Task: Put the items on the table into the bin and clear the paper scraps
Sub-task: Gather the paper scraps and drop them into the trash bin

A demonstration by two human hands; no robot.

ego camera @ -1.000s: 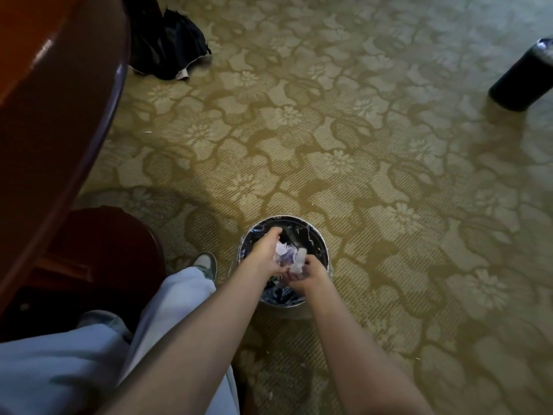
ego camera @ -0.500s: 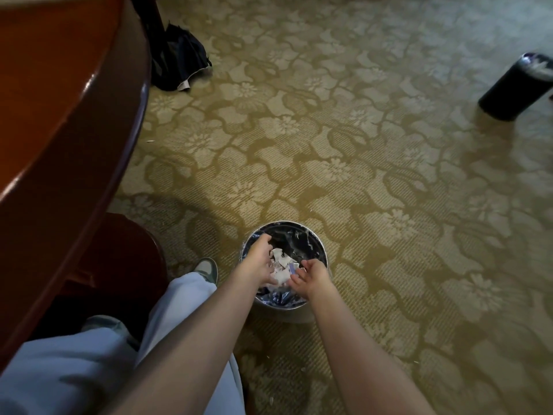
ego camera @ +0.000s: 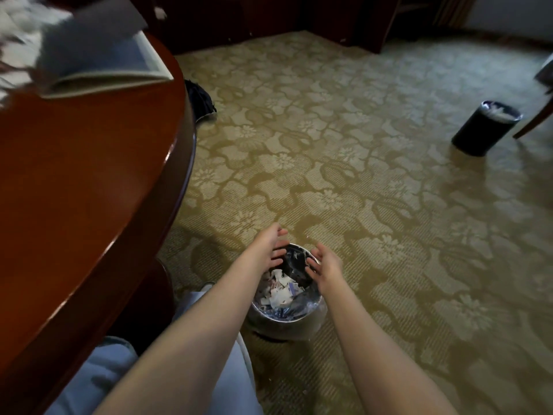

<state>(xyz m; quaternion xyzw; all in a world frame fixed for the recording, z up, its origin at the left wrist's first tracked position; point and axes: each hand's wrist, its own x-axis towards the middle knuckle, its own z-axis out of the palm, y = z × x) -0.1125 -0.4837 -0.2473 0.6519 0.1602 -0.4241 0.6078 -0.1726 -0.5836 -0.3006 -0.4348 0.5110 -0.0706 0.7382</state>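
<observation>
A small round metal bin (ego camera: 302,320) with a dark liner stands on the carpet by my feet. Torn paper scraps (ego camera: 281,292) lie piled inside it. My left hand (ego camera: 269,244) hovers over the bin's far left rim with fingers spread and empty. My right hand (ego camera: 324,266) hovers over the far right rim, palm facing left, fingers relaxed and empty. On the red-brown round table (ego camera: 89,163) at the left lies an open book or folder (ego camera: 98,61), blurred, with pale scraps (ego camera: 15,22) at the top left corner.
A second dark bin (ego camera: 484,128) with white paper in it stands at the far right near a chair leg (ego camera: 535,118). A dark bag (ego camera: 200,100) lies on the carpet beyond the table's edge. Dark furniture lines the back. My pale trouser leg (ego camera: 125,372) is at bottom left.
Both hands held scraps down inside the bin; now they have let go, lifted and opened above its far rim. The scraps lie in the bin. My view has tilted up, showing the tabletop.
</observation>
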